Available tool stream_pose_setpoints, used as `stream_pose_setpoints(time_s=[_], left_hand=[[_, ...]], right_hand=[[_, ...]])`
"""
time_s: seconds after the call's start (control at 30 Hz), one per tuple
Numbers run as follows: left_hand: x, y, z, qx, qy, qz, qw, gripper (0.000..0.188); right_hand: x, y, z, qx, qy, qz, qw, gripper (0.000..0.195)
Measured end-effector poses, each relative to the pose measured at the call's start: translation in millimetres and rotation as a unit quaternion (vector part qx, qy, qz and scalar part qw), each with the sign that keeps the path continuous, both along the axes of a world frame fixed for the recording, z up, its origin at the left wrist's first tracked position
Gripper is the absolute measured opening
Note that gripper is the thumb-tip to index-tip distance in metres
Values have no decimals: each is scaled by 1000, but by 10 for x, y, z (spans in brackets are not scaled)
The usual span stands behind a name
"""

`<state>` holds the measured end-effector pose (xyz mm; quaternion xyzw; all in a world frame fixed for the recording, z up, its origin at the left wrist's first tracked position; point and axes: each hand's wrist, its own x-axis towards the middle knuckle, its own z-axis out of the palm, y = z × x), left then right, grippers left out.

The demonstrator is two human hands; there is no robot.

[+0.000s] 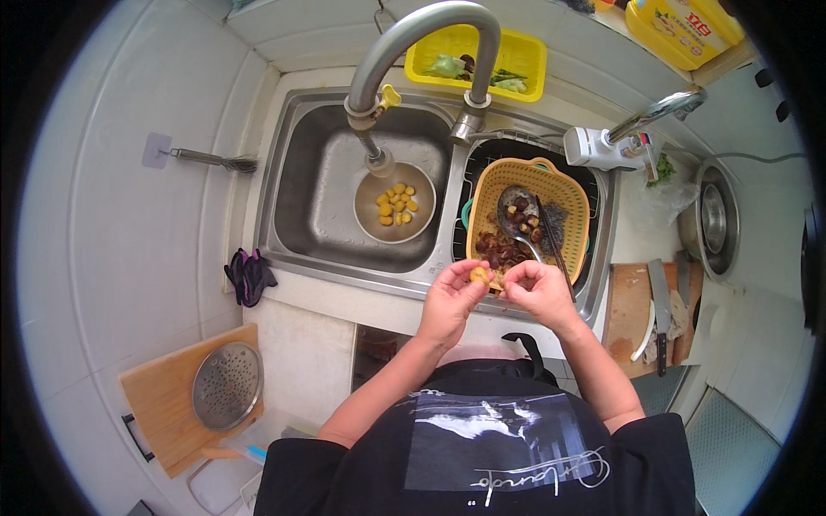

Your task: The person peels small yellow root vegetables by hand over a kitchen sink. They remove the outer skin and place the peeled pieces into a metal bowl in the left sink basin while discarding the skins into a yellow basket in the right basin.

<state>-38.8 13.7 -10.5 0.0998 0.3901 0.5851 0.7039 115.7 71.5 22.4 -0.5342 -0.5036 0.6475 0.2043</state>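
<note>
My left hand (450, 298) pinches a peeled yellow chestnut (479, 275) over the near edge of the right sink. Close beside it, my right hand (541, 293) has thumb and forefinger pinched together; any scrap between them is too small to make out. Beyond both hands, a yellow plastic colander basket (571, 177) holds brown shells (502, 250), a metal ladle (510, 201) with several dark chestnuts in its bowl, dark chopsticks (554, 238) and a grey scouring pad (556, 222). In the left sink, a steel bowl (368, 222) contains several peeled yellow chestnuts (396, 205).
A tall faucet (419, 22) arches over the left sink (316, 193), its nozzle above the bowl. Behind stands a yellow tray (539, 64) with scraps. At right, a knife (659, 303) lies on a cutting board (623, 309), near nested metal bowls (713, 219) and a second tap (658, 116).
</note>
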Motion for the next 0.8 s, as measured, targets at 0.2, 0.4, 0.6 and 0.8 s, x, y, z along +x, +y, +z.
stream_pose_setpoints(time_s=[0.2, 0.4, 0.6, 0.8], left_hand=[[-338, 156, -107, -132, -21, 52, 990, 26], [-795, 245, -339, -184, -67, 96, 976, 24], [-898, 363, -414, -169, -32, 88, 981, 25], [-980, 423, -640, -148, 27, 79, 985, 31]], right_hand=[[175, 73, -127, 8, 45, -108, 993, 7], [192, 91, -76, 137, 92, -229, 959, 9], [182, 137, -569, 403, -261, 152, 864, 24], [164, 348, -756, 193, -258, -8, 947, 11]])
